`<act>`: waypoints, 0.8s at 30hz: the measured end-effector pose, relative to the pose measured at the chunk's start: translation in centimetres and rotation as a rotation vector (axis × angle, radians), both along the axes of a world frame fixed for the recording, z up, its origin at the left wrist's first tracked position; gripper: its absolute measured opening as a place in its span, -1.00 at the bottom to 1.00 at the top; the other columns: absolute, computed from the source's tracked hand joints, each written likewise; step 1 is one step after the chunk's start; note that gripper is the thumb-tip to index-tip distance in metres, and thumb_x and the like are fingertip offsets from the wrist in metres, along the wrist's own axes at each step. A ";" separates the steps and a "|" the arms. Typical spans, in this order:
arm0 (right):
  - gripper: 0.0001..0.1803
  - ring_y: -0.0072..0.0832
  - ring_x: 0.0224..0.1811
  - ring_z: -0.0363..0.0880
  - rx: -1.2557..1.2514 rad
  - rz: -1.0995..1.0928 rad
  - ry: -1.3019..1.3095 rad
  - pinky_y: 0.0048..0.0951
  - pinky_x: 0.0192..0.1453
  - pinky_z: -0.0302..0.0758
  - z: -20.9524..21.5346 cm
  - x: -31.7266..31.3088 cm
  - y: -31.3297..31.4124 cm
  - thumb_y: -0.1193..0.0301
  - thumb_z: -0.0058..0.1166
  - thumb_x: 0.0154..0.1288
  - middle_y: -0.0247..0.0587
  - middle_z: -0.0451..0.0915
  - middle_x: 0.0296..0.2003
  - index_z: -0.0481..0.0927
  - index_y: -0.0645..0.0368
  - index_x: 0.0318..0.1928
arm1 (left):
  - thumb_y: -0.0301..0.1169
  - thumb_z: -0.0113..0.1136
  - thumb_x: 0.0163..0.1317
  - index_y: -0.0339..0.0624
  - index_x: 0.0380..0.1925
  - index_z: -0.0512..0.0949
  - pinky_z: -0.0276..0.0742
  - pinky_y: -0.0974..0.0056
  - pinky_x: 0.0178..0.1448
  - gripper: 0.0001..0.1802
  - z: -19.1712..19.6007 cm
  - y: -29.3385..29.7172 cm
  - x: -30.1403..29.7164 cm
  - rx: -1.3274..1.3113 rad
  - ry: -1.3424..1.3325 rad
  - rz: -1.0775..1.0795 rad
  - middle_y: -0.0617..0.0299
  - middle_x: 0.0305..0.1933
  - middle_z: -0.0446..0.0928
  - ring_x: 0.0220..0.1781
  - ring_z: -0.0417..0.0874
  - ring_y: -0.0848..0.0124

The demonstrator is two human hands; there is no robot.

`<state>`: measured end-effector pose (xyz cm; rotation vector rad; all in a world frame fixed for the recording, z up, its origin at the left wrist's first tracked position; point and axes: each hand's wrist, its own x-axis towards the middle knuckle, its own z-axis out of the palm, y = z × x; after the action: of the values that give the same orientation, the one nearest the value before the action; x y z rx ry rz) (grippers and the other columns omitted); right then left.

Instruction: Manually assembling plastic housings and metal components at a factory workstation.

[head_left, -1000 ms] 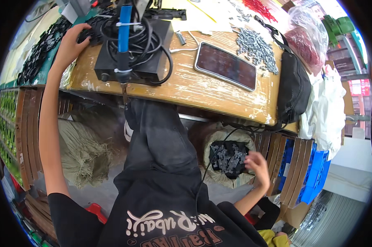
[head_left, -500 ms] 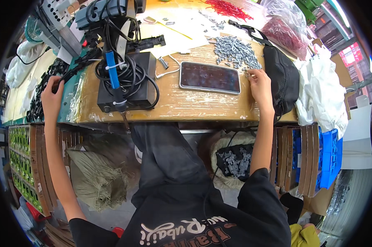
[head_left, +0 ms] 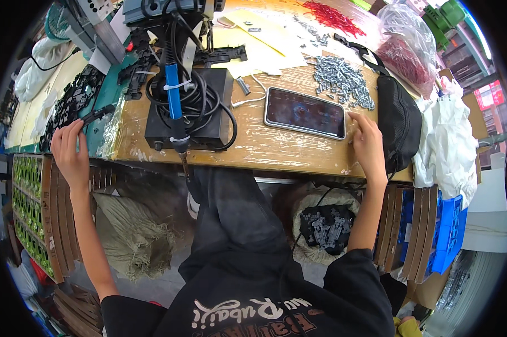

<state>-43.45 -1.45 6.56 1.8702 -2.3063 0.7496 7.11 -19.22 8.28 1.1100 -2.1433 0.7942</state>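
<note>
My left hand (head_left: 71, 150) is at the left of the bench, fingers closed on the near end of a narrow black plastic part (head_left: 99, 115). Beside it lies a heap of similar black parts (head_left: 76, 95). My right hand (head_left: 369, 147) rests by the right end of a phone (head_left: 305, 113), thumb and forefinger apart, with nothing visible between them. Small grey pieces (head_left: 343, 78) lie piled just beyond that hand. A blue-handled tool (head_left: 173, 92), pointing downward, stands between my hands, before a black box (head_left: 217, 90) wrapped in cables.
A black pouch (head_left: 398, 121) and white plastic bags (head_left: 445, 135) line the right side. Red strips (head_left: 335, 18) and a clear bag of red pieces (head_left: 405, 62) lie farther back. Under the bench are a sack (head_left: 132, 230) and a bag of grey parts (head_left: 326, 224).
My right hand has drawn back from the grey pile toward me. The left hand has come nearer with the black part. The whole view has shifted slightly.
</note>
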 end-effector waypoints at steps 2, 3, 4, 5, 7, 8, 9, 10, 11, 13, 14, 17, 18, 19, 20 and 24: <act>-0.65 -0.22 -0.20 0.47 -0.052 -0.001 -0.123 -0.39 -0.07 0.37 0.1 0.0 0.7 0.71 -0.21 0.04 -0.04 0.50 -0.23 0.46 0.26 -0.12 | -0.58 0.10 0.06 -0.20 -0.28 0.52 0.34 0.30 0.00 -0.82 -0.1 0.2 0.6 0.002 0.129 -0.019 0.29 -0.23 0.53 -0.16 0.49 0.35; -0.66 -0.26 -0.23 0.50 -0.103 -0.008 -0.246 -0.43 -0.11 0.40 0.3 0.3 1.1 0.72 -0.21 0.04 -0.05 0.51 -0.23 0.47 0.27 -0.15 | -0.58 0.10 0.06 -0.20 -0.28 0.52 0.34 0.30 0.00 -0.82 -0.2 0.7 0.6 0.004 0.129 -0.014 0.29 -0.23 0.53 -0.16 0.49 0.35; -0.73 -0.34 -0.22 0.52 -0.090 -0.037 -0.274 -0.49 -0.15 0.41 0.5 0.6 1.5 0.71 -0.13 0.05 -0.09 0.52 -0.21 0.49 0.29 -0.20 | -0.55 0.11 0.09 -0.20 -0.29 0.52 0.33 0.36 -0.01 -0.84 -0.3 1.5 0.3 0.141 0.400 0.026 0.32 -0.23 0.53 -0.18 0.48 0.42; -0.73 -0.34 -0.22 0.52 -0.087 -0.035 -0.274 -0.49 -0.15 0.41 0.3 0.8 1.8 0.71 -0.13 0.05 -0.09 0.52 -0.21 0.49 0.29 -0.20 | -0.53 0.11 0.12 -0.20 -0.29 0.53 0.32 0.42 -0.03 -0.86 -0.5 2.2 0.2 0.278 0.670 0.066 0.35 -0.23 0.53 -0.20 0.48 0.49; -0.79 -0.33 -0.22 0.51 -0.068 0.027 -0.157 -0.48 -0.15 0.41 -0.1 1.0 2.2 0.67 -0.06 0.07 -0.12 0.53 -0.23 0.50 0.31 -0.24 | -0.52 0.11 0.12 -0.23 -0.27 0.50 0.33 0.44 -0.05 -0.85 -1.0 3.1 1.1 0.354 0.864 0.041 0.31 -0.22 0.51 -0.19 0.47 0.52; -0.85 -0.32 -0.22 0.51 -0.057 0.014 -0.116 -0.47 -0.15 0.41 -0.3 0.8 2.4 0.63 -0.02 0.08 -0.13 0.54 -0.25 0.51 0.32 -0.28 | -0.52 0.11 0.12 -0.27 -0.25 0.48 0.34 0.45 -0.08 -0.83 -1.2 3.6 1.6 0.428 1.057 0.012 0.28 -0.21 0.50 -0.18 0.46 0.55; -0.85 -0.32 -0.22 0.51 -0.050 0.010 -0.116 -0.47 -0.15 0.41 -0.3 0.9 2.6 0.63 -0.02 0.08 -0.13 0.54 -0.25 0.51 0.32 -0.28 | -0.52 0.11 0.13 -0.30 -0.23 0.45 0.35 0.47 -0.11 -0.81 -1.4 4.2 2.0 0.502 1.251 -0.016 0.24 -0.20 0.48 -0.18 0.45 0.58; -0.84 -0.31 -0.21 0.50 -0.027 0.002 -0.074 -0.45 -0.13 0.41 -0.1 1.0 2.8 0.62 -0.03 0.09 -0.12 0.53 -0.25 0.51 0.31 -0.26 | -0.52 0.08 0.14 -0.31 -0.18 0.40 0.39 0.41 -0.14 -0.77 -1.2 5.0 2.0 0.650 1.399 -0.131 0.21 -0.22 0.45 -0.19 0.45 0.55; -0.83 -0.31 -0.20 0.50 -0.005 -0.004 -0.033 -0.44 -0.12 0.40 -0.2 1.2 2.8 0.62 -0.03 0.10 -0.11 0.52 -0.25 0.50 0.31 -0.24 | -0.52 0.08 0.14 -0.31 -0.18 0.40 0.39 0.41 -0.14 -0.77 -1.3 5.9 1.8 0.654 1.396 -0.126 0.21 -0.22 0.45 -0.19 0.45 0.55; -0.79 -0.26 -0.16 0.46 0.033 -0.011 -0.051 -0.40 -0.08 0.38 0.4 2.0 2.9 0.61 -0.03 0.10 -0.10 0.50 -0.23 0.48 0.29 -0.19 | -0.52 0.01 0.18 -0.26 -0.13 0.36 0.43 0.34 -0.18 -0.77 -1.5 8.1 0.9 0.922 1.523 -0.344 0.24 -0.23 0.42 -0.23 0.45 0.51; -0.75 -0.21 -0.12 0.43 0.067 -0.021 -0.062 -0.37 -0.05 0.35 0.8 2.4 3.0 0.59 -0.02 0.10 -0.09 0.48 -0.21 0.46 0.27 -0.15 | -0.47 0.03 0.15 -0.25 -0.08 0.31 0.45 0.30 -0.22 -0.69 -1.9 9.0 0.0 0.975 1.553 -0.318 0.23 -0.25 0.38 -0.28 0.45 0.47; -0.71 -0.20 -0.11 0.41 0.103 -0.061 -0.139 -0.36 -0.04 0.34 1.3 3.4 3.3 0.58 -0.02 0.10 -0.09 0.47 -0.20 0.44 0.25 -0.10 | -0.44 0.06 0.10 -0.27 -0.04 0.26 0.42 0.33 -0.19 -0.60 -1.7 12.4 -3.6 1.253 1.683 -0.362 0.21 -0.22 0.35 -0.28 0.41 0.43; -0.72 -0.22 -0.16 0.41 0.046 -0.047 -0.109 -0.35 -0.08 0.35 0.9 3.3 3.2 0.55 -0.01 0.11 -0.15 0.47 -0.24 0.46 0.21 -0.11 | -0.43 0.08 0.07 -0.26 -0.02 0.24 0.43 0.32 -0.19 -0.55 -2.2 13.6 -4.2 1.320 1.759 -0.360 0.20 -0.20 0.33 -0.27 0.40 0.42; -0.72 -0.22 -0.16 0.41 0.050 -0.045 -0.117 -0.35 -0.08 0.35 0.7 3.4 2.9 0.55 -0.01 0.11 -0.15 0.47 -0.24 0.46 0.21 -0.11 | -0.43 0.11 0.04 -0.26 0.01 0.21 0.44 0.31 -0.19 -0.50 -2.8 14.9 -4.7 1.383 1.835 -0.357 0.18 -0.18 0.31 -0.26 0.39 0.40; -0.72 -0.24 -0.18 0.41 0.061 -0.081 -0.072 -0.35 -0.10 0.35 0.5 3.4 2.6 0.53 0.00 0.11 -0.18 0.47 -0.26 0.47 0.18 -0.11 | -0.45 0.12 -0.01 -0.25 -0.02 0.23 0.47 0.25 -0.21 -0.49 -3.1 15.9 -5.5 1.429 1.899 -0.348 0.15 -0.23 0.33 -0.27 0.43 0.34; -0.79 -0.31 -0.24 0.41 0.053 -0.143 0.006 -0.35 -0.16 0.37 0.3 3.7 2.1 0.47 0.03 0.10 -0.23 0.46 -0.34 0.50 0.15 -0.20 | -0.55 0.13 -0.10 -0.24 -0.07 0.22 0.52 0.12 -0.17 -0.48 -4.7 18.9 -8.1 1.708 2.030 -0.540 0.04 -0.27 0.35 -0.27 0.48 0.23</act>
<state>-39.74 0.66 6.89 1.7014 -2.4472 0.6706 -0.97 -0.32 3.62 0.8239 -0.5481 -1.9617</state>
